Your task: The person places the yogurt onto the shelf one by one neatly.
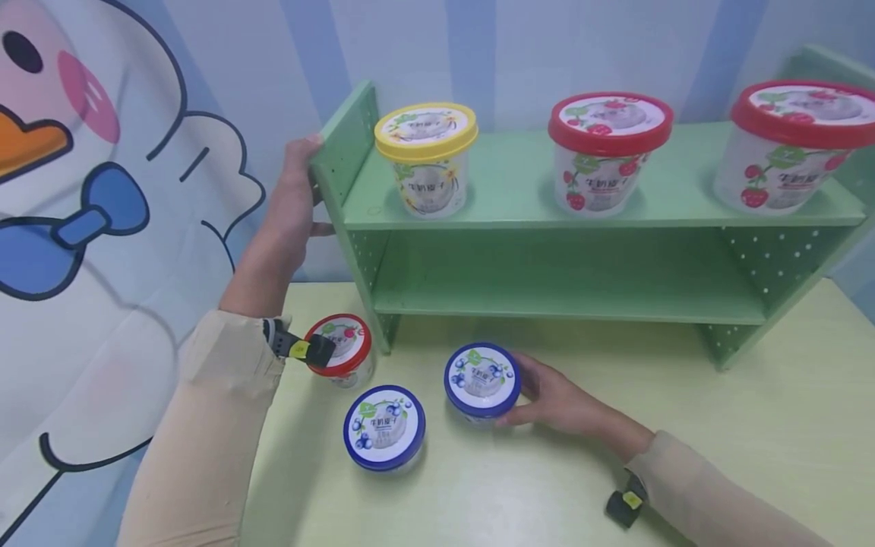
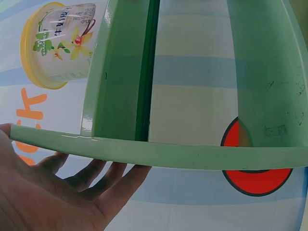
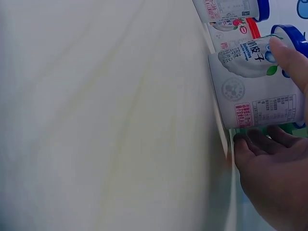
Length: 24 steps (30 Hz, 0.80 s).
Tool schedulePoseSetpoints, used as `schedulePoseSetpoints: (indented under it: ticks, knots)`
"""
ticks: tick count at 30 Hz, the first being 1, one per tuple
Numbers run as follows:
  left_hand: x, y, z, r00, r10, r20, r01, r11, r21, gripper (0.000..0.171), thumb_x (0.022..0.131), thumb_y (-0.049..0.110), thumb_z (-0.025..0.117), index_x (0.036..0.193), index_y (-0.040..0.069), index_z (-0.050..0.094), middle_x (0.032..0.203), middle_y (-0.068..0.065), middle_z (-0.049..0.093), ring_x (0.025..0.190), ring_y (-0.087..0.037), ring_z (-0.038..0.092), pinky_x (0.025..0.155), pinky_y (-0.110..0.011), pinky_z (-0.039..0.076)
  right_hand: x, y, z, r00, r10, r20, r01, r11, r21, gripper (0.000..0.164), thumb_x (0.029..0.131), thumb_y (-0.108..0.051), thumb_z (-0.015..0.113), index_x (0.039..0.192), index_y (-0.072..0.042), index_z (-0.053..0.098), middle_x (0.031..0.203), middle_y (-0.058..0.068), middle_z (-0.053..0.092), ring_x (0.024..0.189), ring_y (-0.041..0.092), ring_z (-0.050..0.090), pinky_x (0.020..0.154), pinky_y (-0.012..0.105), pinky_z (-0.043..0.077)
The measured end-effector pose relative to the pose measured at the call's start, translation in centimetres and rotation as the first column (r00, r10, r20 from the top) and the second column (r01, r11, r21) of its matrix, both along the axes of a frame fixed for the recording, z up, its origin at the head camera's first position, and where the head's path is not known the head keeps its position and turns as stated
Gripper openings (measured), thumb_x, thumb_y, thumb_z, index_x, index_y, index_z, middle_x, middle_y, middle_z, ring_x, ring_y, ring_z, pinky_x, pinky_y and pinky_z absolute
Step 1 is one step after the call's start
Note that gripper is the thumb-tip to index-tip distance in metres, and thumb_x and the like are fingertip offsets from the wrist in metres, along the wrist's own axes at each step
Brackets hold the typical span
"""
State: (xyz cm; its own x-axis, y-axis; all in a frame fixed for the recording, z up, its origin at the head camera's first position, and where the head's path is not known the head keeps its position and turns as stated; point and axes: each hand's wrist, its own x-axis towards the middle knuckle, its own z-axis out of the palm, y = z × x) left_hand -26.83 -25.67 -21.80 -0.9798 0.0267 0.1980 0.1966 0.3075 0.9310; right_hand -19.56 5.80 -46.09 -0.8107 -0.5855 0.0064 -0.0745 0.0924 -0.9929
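Observation:
My left hand point(image 1: 292, 194) rests at the left side panel point(image 1: 347, 144) of a green two-tier shelf. In the left wrist view the fingers point(image 2: 122, 187) of that hand reach out to the panel's outer face, fairly straight. My right hand point(image 1: 557, 399) holds a blue-lidded blueberry tub point(image 1: 482, 380) in front of the shelf. Its thumb lies on one side of the white wall point(image 3: 231, 79) and the fingers on the other, as the right wrist view shows. Left of this tub stands a second blue-lidded tub point(image 1: 384, 429). A red-lidded tub point(image 1: 342, 346) stands by the shelf's left foot, partly behind my wrist strap.
Along the top board point(image 1: 509, 175) stand a yellow-lidded tub point(image 1: 427, 159), a red-lidded strawberry tub point(image 1: 604, 152) and another red-lidded tub point(image 1: 796, 148). Below runs the lower board point(image 1: 567, 277). The pale table point(image 1: 492, 486) meets a wall with a cartoon duck point(image 1: 68, 349) on the left.

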Motion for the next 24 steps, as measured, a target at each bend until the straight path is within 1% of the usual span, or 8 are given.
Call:
schedulePoseSetpoints:
  ticks: [6,13,16,21,24]
  knots:
    - [-0.01,0.09,0.07,1.0,-0.006,-0.002,0.006,1.0,0.002,0.066,0.094,0.068,0.023,0.125,0.019,0.055,0.124,-0.01,0.057,0.122,-0.021,0.051,0.092,-0.063,0.041,-0.05,-0.34,-0.1,1.0,-0.009,0.015,0.009,1.0,-0.018,0.101,0.071,-0.002,0.086,0.152,0.0,0.027,0.152,0.018,0.034,0.142,0.036,0.023,0.113,0.049,0.018]
    - [-0.01,0.07,0.1,1.0,-0.002,0.003,0.002,1.0,-0.004,0.066,0.094,0.068,0.023,0.127,0.02,0.055,0.125,-0.009,0.057,0.123,-0.021,0.051,0.092,-0.062,0.041,-0.09,-0.3,-0.22,1.0,-0.005,0.017,0.005,1.0,-0.016,0.099,0.071,-0.004,0.087,0.152,-0.004,0.03,0.15,0.014,0.039,0.141,0.034,0.027,0.112,0.048,0.021]
    - [-0.03,0.05,0.07,1.0,-0.002,0.004,0.002,1.0,-0.002,0.067,0.094,0.068,0.023,0.127,0.019,0.055,0.125,-0.009,0.056,0.122,-0.021,0.051,0.092,-0.062,0.041,-0.1,-0.29,-0.25,1.0,0.002,0.008,-0.001,1.0,-0.024,0.097,0.071,-0.004,0.087,0.151,-0.003,0.031,0.149,0.015,0.04,0.141,0.035,0.029,0.112,0.048,0.022]
    - [-0.05,-0.02,0.05,1.0,-0.006,0.0,0.006,1.0,0.004,0.066,0.093,0.068,0.024,0.129,0.02,0.053,0.126,-0.01,0.055,0.121,-0.022,0.051,0.091,-0.062,0.042,-0.05,-0.36,-0.2,1.0,0.001,0.014,0.0,1.0,-0.027,0.096,0.069,-0.002,0.087,0.15,-0.003,0.034,0.147,0.013,0.043,0.14,0.032,0.03,0.112,0.043,0.025]
    - [-0.07,0.0,0.04,1.0,-0.009,-0.005,0.009,1.0,0.005,0.066,0.093,0.068,0.024,0.129,0.02,0.053,0.126,-0.01,0.055,0.121,-0.022,0.051,0.091,-0.062,0.042,-0.06,-0.34,-0.17,1.0,-0.011,0.017,0.011,1.0,-0.021,0.098,0.069,-0.003,0.088,0.15,-0.003,0.033,0.147,0.014,0.043,0.14,0.032,0.031,0.11,0.04,0.028]
